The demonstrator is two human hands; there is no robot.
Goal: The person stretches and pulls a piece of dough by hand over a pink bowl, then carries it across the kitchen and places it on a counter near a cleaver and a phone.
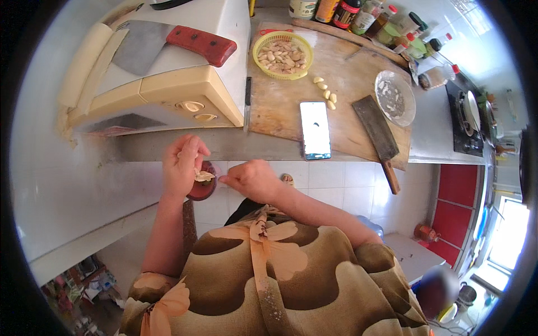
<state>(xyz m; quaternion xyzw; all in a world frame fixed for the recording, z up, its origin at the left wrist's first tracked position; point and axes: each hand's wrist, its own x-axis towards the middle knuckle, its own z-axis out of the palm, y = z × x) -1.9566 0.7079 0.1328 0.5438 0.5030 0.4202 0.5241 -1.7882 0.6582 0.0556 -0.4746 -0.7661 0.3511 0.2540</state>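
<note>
Over a red bin below the counter edge, my left hand has its fingers curled around pale, papery garlic skin. My right hand is just to the right, thumb and finger pinched close to the skin's tip; whether anything is between them is too small to tell. On the wooden cutting board stands a yellow plastic basket full of garlic cloves. Several peeled cloves lie in a loose line beside it. A lit smartphone rests at the board's front edge.
A cleaver lies on the board, its wooden handle jutting past the counter edge. Beside it is a clear bowl with white residue. A red-handled cleaver sits on a white appliance at left. Bottles line the back; a stove is right.
</note>
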